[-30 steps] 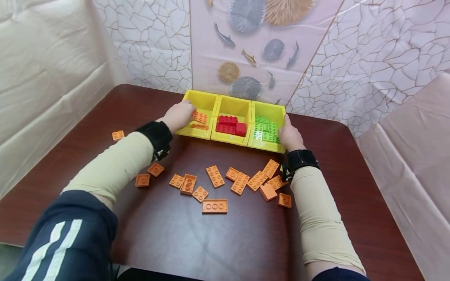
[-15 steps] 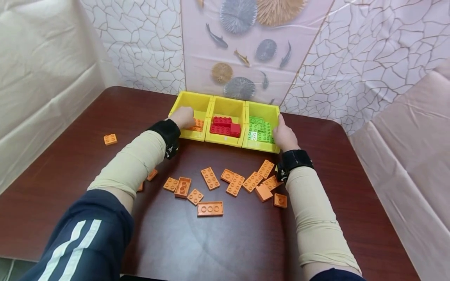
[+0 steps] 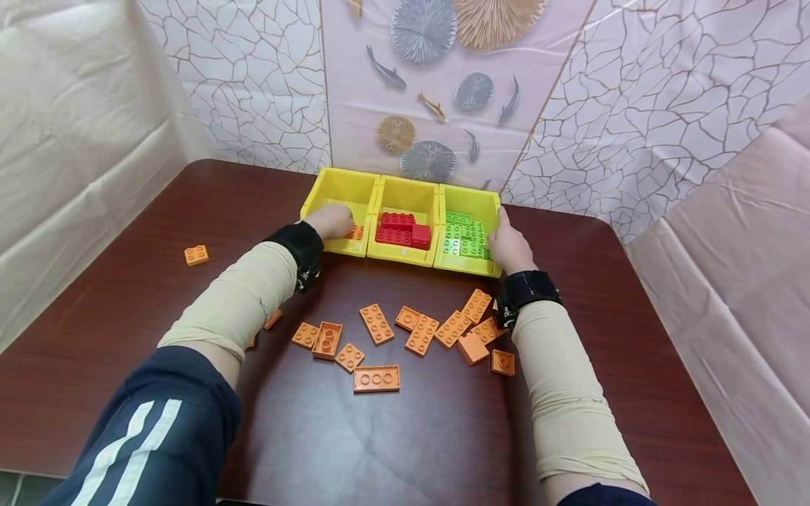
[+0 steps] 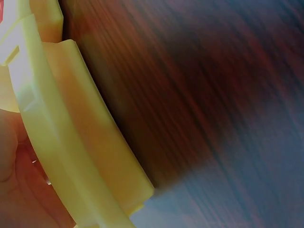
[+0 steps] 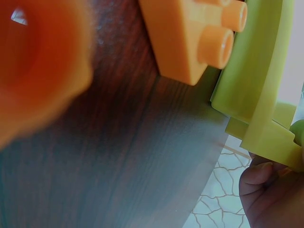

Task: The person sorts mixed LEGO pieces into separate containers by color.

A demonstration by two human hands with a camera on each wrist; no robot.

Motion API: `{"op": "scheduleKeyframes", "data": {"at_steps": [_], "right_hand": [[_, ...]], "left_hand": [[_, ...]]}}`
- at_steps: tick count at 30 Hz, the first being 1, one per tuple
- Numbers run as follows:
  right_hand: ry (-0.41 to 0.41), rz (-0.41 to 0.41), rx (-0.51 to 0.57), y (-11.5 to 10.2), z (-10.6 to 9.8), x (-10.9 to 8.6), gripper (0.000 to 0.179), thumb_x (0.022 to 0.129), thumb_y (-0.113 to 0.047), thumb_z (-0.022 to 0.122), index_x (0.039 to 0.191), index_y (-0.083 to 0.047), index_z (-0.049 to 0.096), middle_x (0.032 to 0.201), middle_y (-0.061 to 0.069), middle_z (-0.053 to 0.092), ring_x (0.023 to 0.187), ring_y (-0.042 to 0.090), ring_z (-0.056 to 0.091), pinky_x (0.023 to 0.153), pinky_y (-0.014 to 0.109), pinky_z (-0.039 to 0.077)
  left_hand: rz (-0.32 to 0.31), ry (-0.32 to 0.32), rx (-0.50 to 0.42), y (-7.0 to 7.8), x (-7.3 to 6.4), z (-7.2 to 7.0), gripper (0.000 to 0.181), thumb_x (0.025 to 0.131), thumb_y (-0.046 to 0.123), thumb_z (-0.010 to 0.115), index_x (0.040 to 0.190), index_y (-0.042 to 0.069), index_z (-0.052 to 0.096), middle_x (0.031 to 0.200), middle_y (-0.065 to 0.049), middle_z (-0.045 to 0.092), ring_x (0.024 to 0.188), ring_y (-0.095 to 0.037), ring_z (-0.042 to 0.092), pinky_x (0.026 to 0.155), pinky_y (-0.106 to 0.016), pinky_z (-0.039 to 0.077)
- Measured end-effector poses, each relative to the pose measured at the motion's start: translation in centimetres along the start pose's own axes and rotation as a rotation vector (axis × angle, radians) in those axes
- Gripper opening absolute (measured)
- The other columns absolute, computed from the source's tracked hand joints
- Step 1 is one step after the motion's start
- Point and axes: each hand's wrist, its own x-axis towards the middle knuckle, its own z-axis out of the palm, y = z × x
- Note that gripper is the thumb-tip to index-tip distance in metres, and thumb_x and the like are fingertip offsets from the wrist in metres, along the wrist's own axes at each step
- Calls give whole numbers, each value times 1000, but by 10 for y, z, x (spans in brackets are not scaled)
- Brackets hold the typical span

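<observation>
Three joined yellow bins (image 3: 405, 256) stand in a row at the table's back. Inside the left bin, my left hand (image 3: 332, 220) is low over several orange bricks (image 3: 356, 232), covering part of them; its fingertips are hidden. The left wrist view shows this hand (image 4: 23, 175) behind the bin's yellow wall (image 4: 95, 142). My right hand (image 3: 511, 246) grips the right bin's outer side wall, its fingers curled at the rim (image 5: 270, 142) in the right wrist view. Red bricks (image 3: 395, 232) lie in the middle bin, green bricks (image 3: 465, 235) in the right one.
Loose orange bricks lie across the table (image 3: 430, 436): a lone one (image 3: 196, 255) at far left, several (image 3: 376, 379) in the centre, and a cluster (image 3: 471, 344) close to my right wrist. A patterned cloth wall (image 3: 266, 91) rises right behind the bins.
My left hand has moved right and down into the left bin, covering more of its orange bricks. The right hand keeps its place on the bin. The head view has shifted slightly.
</observation>
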Motion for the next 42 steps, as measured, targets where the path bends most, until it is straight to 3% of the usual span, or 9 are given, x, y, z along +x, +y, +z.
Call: {"op": "scheduleKeyframes", "data": {"at_steps": [3, 8, 19, 22, 26, 29, 32, 36, 42], "right_hand": [[-3, -2, 3, -1, 1, 0, 61, 101, -20, 29, 150, -21, -8, 91, 20, 56, 70, 31, 51, 62, 38, 38], [-1, -4, -2, 0, 2, 2, 61, 101, -20, 29, 150, -22, -8, 88, 19, 55, 67, 31, 50, 60, 38, 37], [4, -18, -14, 4, -1, 4, 61, 101, -20, 28, 149, -20, -9, 82, 19, 53, 64, 30, 48, 59, 37, 36], [-7, -19, -8, 3, -1, 2, 61, 101, -20, 27, 149, -19, -10, 83, 20, 53, 64, 31, 48, 59, 37, 35], [-14, -15, -2, 1, 0, 1, 61, 101, -21, 27, 149, -20, -10, 85, 20, 53, 65, 31, 48, 59, 37, 36], [1, -18, -6, 3, 1, 2, 61, 101, -21, 27, 149, -21, -10, 84, 20, 54, 64, 31, 48, 59, 37, 36], [15, -22, -4, 5, 1, 4, 61, 101, -20, 27, 149, -20, -9, 84, 20, 53, 64, 31, 48, 59, 38, 36], [15, -24, 5, 5, 2, 4, 61, 101, -20, 27, 149, -20, -10, 82, 19, 53, 62, 30, 47, 58, 37, 36], [4, -21, 10, 3, 2, 2, 61, 101, -20, 27, 149, -21, -10, 81, 19, 52, 62, 30, 47, 58, 37, 36]], "left_hand": [[19, 4, -3, -2, -3, 1, 29, 94, 13, 38, 103, 0, 62, 93, -13, 56, 87, -27, 51, 83, -36, 40], [125, 58, 56, -3, -13, 0, 31, 95, 12, 41, 116, 0, 60, 110, -16, 59, 99, -28, 52, 93, -39, 39], [223, 102, 84, -14, -61, -8, 35, 96, 16, 44, 124, -1, 56, 124, -17, 53, 111, -27, 48, 96, -42, 38], [320, 145, 95, -14, -72, -7, 33, 95, 15, 48, 122, 0, 57, 121, -16, 55, 111, -27, 50, 94, -42, 40], [562, 171, 151, -6, -91, 2, 28, 91, 13, 56, 116, 3, 62, 112, -11, 58, 106, -25, 55, 90, -39, 44], [726, 92, 191, 7, -104, 12, 27, 88, 14, 61, 115, 6, 63, 110, -8, 59, 103, -21, 55, 90, -36, 44], [795, -31, 211, 21, -115, 20, 30, 88, 18, 64, 117, 10, 63, 113, -5, 59, 102, -17, 54, 90, -34, 44], [801, -127, 243, 35, -122, 27, 34, 88, 20, 66, 121, 15, 61, 119, -2, 58, 107, -16, 53, 92, -32, 43], [816, -163, 309, 43, -121, 36, 38, 85, 21, 68, 123, 18, 61, 122, 1, 57, 110, -15, 51, 94, -31, 41]]}}
